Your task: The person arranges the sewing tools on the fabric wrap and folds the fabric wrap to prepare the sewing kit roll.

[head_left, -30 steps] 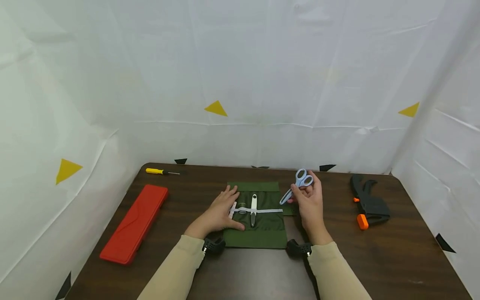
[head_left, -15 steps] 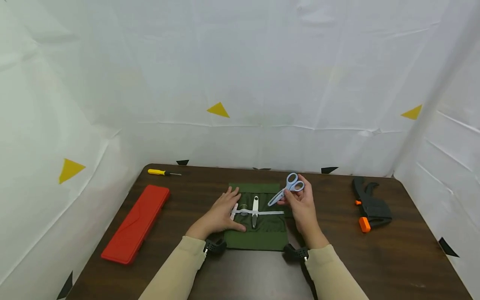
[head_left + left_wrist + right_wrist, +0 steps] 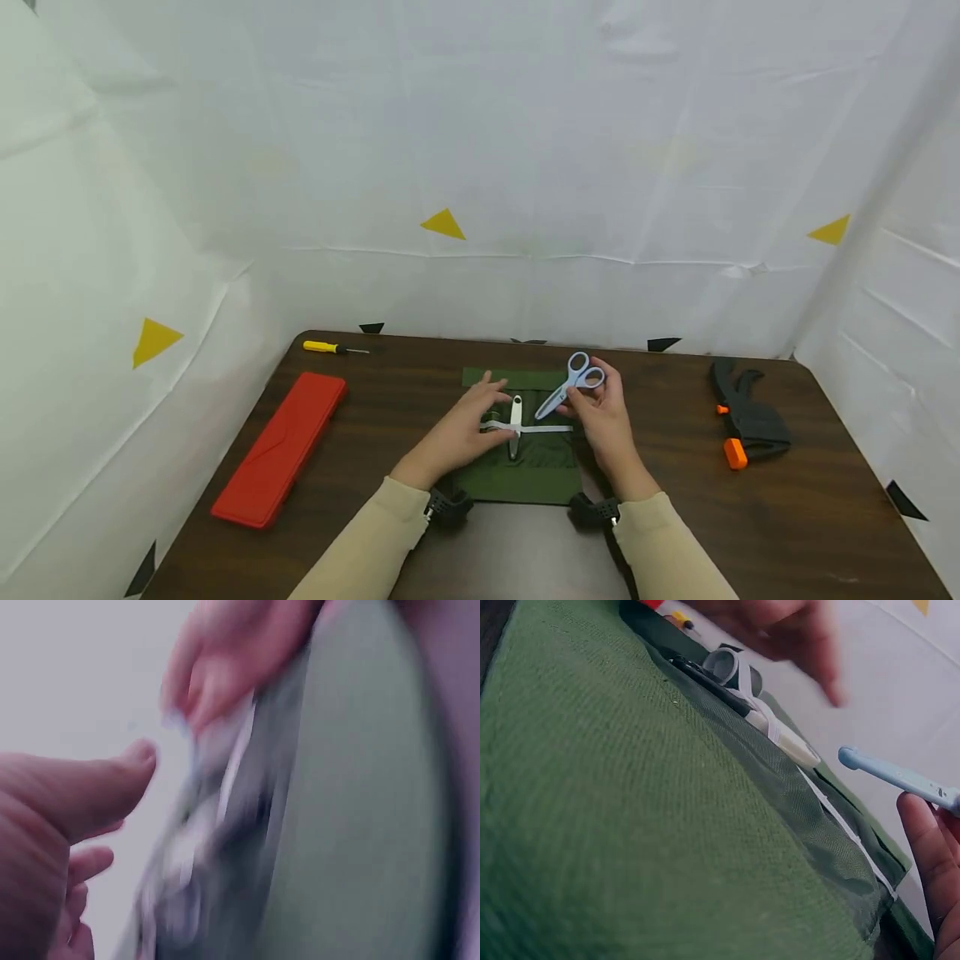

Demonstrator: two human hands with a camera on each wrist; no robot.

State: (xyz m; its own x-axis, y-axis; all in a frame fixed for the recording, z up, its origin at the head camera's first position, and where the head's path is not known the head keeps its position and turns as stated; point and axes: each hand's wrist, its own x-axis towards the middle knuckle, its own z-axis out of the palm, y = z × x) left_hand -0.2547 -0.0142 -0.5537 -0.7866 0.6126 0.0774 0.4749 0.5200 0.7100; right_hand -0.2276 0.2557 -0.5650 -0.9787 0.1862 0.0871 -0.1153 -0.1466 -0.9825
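At the middle of the dark table point(image 3: 825, 517), in the head view, a green cloth roll point(image 3: 517, 485) lies unfolded, a white strap point(image 3: 547, 429) crossing a slim tool point(image 3: 516, 411). The right hand point(image 3: 609, 421) pinches blue scissors point(image 3: 558, 397) near the loops, blades slanting down over the roll's right part. The left hand point(image 3: 467, 427) spreads thumb and fingers wide, holding nothing, over its left part. A red case point(image 3: 281, 450) lies left, a black-and-orange clamp point(image 3: 753, 423) right.

In the left wrist view, blurred, the left thumb points toward the roll.

In the right wrist view, the scissors' tip is raised above the cloth; a grey cylinder point(image 3: 724, 666) sits under the strap.
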